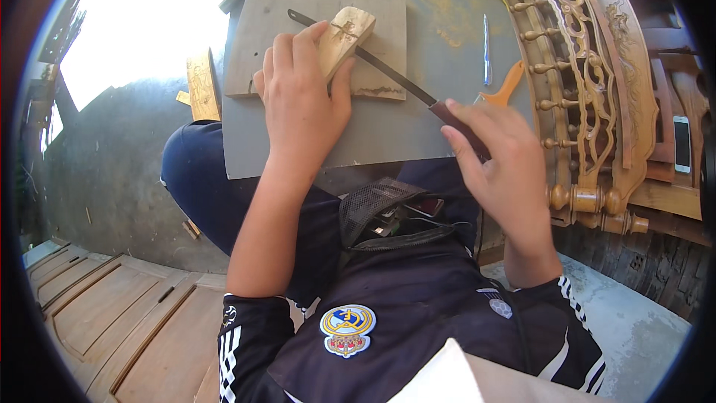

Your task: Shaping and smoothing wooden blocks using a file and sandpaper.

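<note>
Right hand (496, 145)'s wrapped round the brown handle (447, 114) of a long, dark, flat metal tool (399, 80). Left hand (302, 101)'s clamped on a chunky pale wooden block (339, 46), so that's the nearer hand. Block's ahead and left of the right-hand grip, over the flat grey-brown wooden board (287, 11). Tool slants from beyond the board's near right corner toward its far left; can't tell if it's under the block.
</note>
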Tool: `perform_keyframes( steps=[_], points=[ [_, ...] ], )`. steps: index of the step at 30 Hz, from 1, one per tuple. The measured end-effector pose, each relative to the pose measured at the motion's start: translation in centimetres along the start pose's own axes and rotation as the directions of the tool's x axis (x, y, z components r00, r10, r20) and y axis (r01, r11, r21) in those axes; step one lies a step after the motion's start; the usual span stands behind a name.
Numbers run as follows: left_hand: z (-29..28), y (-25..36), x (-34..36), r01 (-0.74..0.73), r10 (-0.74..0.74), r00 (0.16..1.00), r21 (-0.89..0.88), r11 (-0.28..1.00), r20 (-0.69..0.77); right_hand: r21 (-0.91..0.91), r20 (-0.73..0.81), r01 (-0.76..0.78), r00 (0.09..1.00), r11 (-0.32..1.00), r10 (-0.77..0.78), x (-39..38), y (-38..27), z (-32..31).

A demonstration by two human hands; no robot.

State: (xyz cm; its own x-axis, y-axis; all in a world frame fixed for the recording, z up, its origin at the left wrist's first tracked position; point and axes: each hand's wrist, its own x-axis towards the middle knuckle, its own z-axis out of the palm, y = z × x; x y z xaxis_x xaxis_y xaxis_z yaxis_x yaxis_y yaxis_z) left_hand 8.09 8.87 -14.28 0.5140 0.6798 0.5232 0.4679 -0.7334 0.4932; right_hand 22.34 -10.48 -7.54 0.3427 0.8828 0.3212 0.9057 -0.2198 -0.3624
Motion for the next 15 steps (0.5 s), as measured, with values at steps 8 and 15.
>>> perform_keyframes(
  steps=[8, 15],
  points=[
    [1.3, -0.3, 0.2, -0.037, 0.037, 0.999, -0.004, 0.999, -0.006, 0.474, -0.510, 0.661, 0.745, 0.581, -0.431, 5.7, -0.7, -7.9],
    [0.5, -0.6, 0.2, -0.092, 0.095, 0.992, 0.039, 0.995, -0.088, 0.572, -0.475, 0.601, 0.797, 0.558, -0.373, 5.8, -1.1, -4.4]
  ],
)
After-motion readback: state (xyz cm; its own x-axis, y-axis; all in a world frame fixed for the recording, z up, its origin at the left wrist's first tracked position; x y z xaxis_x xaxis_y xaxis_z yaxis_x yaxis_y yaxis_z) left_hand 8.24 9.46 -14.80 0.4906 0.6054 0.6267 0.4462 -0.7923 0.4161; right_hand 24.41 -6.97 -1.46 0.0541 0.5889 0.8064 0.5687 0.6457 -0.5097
